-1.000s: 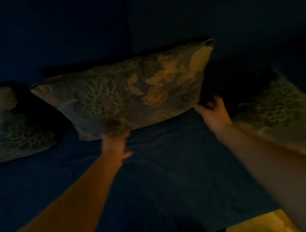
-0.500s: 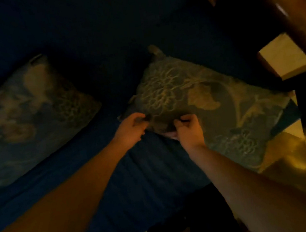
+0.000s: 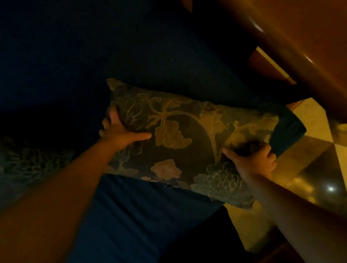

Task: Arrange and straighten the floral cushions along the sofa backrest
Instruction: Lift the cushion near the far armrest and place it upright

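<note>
Across the upper left of the frame runs your dark blue sofa (image 3: pixel 65 57), backrest above and seat below, and it is the largest thing in view. At the upper right a brown wooden piece of furniture (image 3: pixel 300 33) slants down, and under it a glossy tiled floor (image 3: pixel 314 170) catches a point of light.

Half a second ago both your hands sat close together at the near left corner of the floral cushion (image 3: pixel 183 143); now they are spread to its two ends, so I judge you have gone from gathering it to squaring it against the backrest. It lies in the middle of the frame at the sofa's right end, tilted down to the right and overhanging the seat edge.

At the left edge a second floral cushion (image 3: pixel 8 170) leans, blurred.

Your left hand (image 3: pixel 119 131) lies open and flat on the left end. Your right hand (image 3: pixel 253 160) curls around the lower right edge, gripping the cushion.
</note>
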